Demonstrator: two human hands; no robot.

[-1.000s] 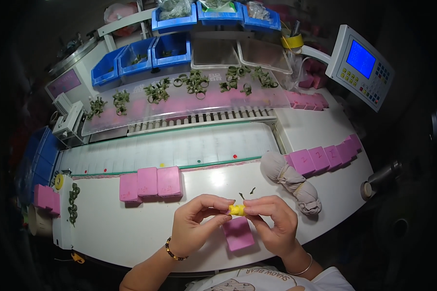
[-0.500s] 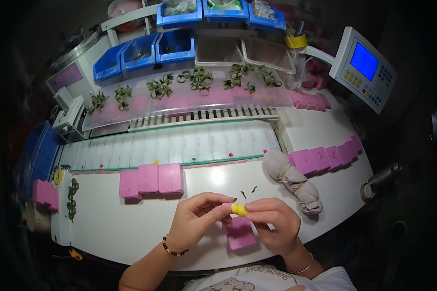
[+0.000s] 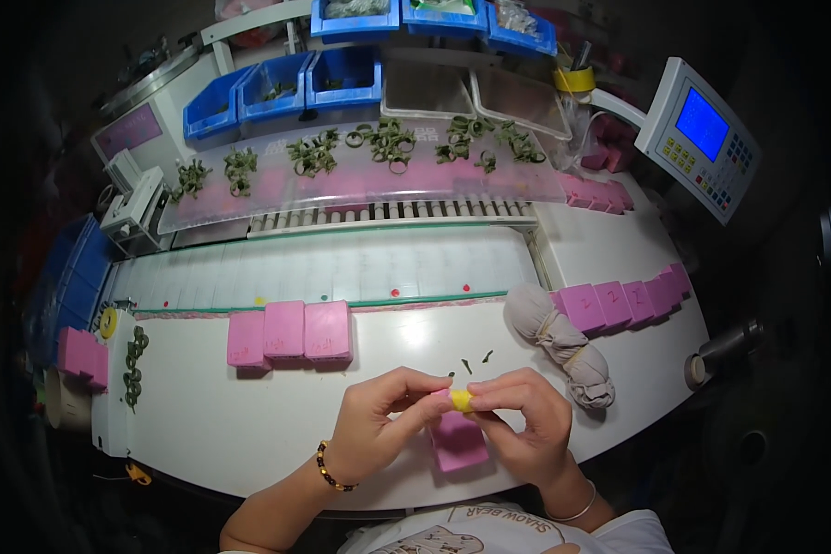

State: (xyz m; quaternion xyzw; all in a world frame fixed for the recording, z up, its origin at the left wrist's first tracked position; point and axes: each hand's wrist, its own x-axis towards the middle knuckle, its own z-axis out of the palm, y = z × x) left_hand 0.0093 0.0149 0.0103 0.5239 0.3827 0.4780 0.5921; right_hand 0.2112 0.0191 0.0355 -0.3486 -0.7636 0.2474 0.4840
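Near the front edge of the white table, my left hand (image 3: 386, 420) and my right hand (image 3: 528, 420) meet at their fingertips. Between them they pinch a small soft-looking yellow piece (image 3: 461, 400), with a bit of pink at the left fingers. Both hands are closed on it, and the fingertips partly cover it. Directly below lies a pink block (image 3: 459, 445), its upper part hidden by my fingers. Just beyond my fingers a few small dark green slivers (image 3: 466, 367) lie on the table.
Three pink blocks (image 3: 305, 331) stand left of centre, beside a conveyor belt (image 3: 342, 268). Green rings (image 3: 392, 143) rest on a clear shelf. At right are a tied grey cloth bundle (image 3: 563, 346), more pink blocks (image 3: 609, 305) and a control panel (image 3: 702, 134). Blue bins (image 3: 343, 81) line the back.
The coloured dots on the conveyor belt have shifted left. My hands stay together on the yellow piece, which now looks more compact between the fingertips. The whole view has shifted slightly.
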